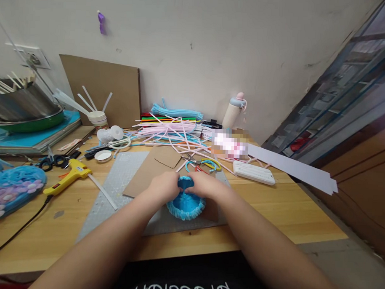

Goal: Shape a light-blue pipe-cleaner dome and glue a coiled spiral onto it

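A small round blue basket-like piece with a fuzzy ruffled rim (pixel 186 212) is held over the cutting mat, its hollow inside facing me. My left hand (pixel 166 186) grips its far left edge, with the thumb inside the hollow. On the far right edge my right hand (pixel 206 186) pinches it in the same way, thumb inward. Both hands are closed on the wall, and most fingertips are hidden behind it. Beneath lie brown cardboard (pixel 140 178) and the grey cutting mat (pixel 98 200). Just beyond my hands are pliers with yellow handles (pixel 210 163).
A yellow glue gun (pixel 66 178) with a cord lies at left, near black scissors (pixel 53 161) and a blue fuzzy piece with flowers (pixel 14 189). Heaped pipe cleaners (pixel 170 129) fill the back. A white power strip (pixel 254 172) and a bottle (pixel 234 110) stand right.
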`<state>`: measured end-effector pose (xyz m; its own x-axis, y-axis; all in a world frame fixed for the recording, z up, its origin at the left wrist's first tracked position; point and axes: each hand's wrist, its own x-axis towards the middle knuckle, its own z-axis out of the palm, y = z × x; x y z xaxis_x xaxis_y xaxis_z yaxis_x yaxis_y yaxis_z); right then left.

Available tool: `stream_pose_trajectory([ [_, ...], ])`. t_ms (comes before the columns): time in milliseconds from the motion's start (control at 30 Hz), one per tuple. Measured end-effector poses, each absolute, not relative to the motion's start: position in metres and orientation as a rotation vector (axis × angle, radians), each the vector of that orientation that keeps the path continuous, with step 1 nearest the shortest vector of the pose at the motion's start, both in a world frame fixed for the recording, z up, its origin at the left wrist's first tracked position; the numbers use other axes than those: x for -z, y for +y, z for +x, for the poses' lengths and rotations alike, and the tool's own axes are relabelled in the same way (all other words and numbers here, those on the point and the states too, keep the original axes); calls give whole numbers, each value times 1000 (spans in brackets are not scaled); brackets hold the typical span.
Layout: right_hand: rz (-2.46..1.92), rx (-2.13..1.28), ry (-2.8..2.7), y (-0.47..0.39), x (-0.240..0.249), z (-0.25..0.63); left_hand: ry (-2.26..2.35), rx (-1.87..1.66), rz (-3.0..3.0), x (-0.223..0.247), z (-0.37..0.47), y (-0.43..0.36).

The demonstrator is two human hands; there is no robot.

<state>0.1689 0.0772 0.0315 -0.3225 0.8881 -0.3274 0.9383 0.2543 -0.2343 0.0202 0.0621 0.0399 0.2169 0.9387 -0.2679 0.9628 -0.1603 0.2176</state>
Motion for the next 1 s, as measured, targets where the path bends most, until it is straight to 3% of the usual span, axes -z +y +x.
stream_pose_trajectory([
  [1000, 1798, 555, 2335, 67, -36, 165, 1804, -33, 2191, -36, 19, 46],
])
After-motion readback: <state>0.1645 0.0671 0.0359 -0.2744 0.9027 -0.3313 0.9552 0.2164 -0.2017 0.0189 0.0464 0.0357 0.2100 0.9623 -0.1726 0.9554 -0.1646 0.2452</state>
